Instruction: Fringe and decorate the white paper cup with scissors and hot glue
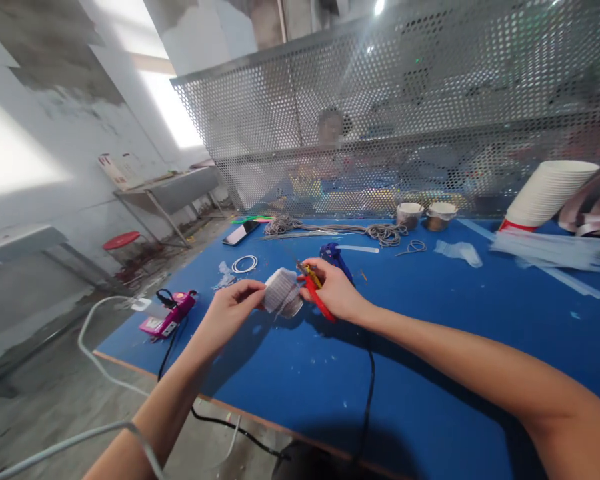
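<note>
Step in hand: looks like trimming or tidying the pale cup (283, 293), which is held up over the near-middle of the blue table (430, 360), between both hands. Left hand (234, 305): thumb and fingers pinched together on the cup's left edge. Right hand (336, 288): fingers wrapped round the red-and-yellow scissors (322, 304), fingertips right beside the cup's other side; can't tell if they touch it. Blades point up and away, not on the cup. Cup is tilted and small in view, so the covering could be cord or woven cloth; a few loose strands seem to hang off its lower edge.

Next move, my read: keep the left pinch firm, turn the loose ends toward the scissors, bring the blades round and snip close without nicking the covering. If ends need fixing instead, the scissors must go down first, since the right hand is full; the glue gun (333, 253) lies just behind it. Cord (387, 233) is farther back, near two small pots (409, 217).
</note>
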`<act>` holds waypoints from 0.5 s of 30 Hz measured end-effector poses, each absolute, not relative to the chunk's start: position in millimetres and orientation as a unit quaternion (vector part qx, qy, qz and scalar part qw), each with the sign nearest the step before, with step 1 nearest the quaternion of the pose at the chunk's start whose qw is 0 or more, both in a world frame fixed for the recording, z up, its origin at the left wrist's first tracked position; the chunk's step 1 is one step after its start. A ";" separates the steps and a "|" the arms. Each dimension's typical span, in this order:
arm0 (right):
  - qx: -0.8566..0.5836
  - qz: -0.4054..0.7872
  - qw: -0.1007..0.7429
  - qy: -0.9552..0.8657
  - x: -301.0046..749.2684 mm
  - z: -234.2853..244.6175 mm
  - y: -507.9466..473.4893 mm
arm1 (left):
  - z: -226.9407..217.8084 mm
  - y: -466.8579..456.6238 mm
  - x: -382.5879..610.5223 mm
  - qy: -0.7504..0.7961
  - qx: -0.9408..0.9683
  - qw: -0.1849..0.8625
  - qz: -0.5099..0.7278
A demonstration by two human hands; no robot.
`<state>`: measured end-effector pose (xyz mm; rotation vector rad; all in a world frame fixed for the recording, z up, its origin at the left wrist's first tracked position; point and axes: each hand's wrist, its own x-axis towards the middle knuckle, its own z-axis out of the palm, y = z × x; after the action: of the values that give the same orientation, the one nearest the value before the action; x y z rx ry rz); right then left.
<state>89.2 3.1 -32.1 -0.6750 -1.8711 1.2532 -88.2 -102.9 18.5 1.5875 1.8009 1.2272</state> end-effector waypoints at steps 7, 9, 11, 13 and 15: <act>-0.254 0.501 0.373 -0.738 75.1 -27.1 -1.9 | -6.0 -121.8 -130.6 0.681 0.470 0.196 0.526; -0.268 0.494 0.378 -0.735 71.3 -29.9 7.3 | -13.9 -129.8 -144.8 0.685 0.431 0.182 0.558; -0.287 0.482 0.389 -0.731 64.4 -33.6 19.3 | -19.6 -138.5 -155.4 0.689 0.408 0.162 0.576; -0.311 0.465 0.404 -0.724 54.3 -36.5 31.1 | -22.9 -147.8 -162.1 0.695 0.392 0.131 0.589; -0.330 0.451 0.412 -0.720 42.0 -36.9 40.6 | -24.6 -158.5 -165.7 0.702 0.377 0.095 0.596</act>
<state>42.0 40.6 -36.9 -0.8308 -1.8122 1.1337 -165.7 -158.5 -24.6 1.1190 2.0820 1.7677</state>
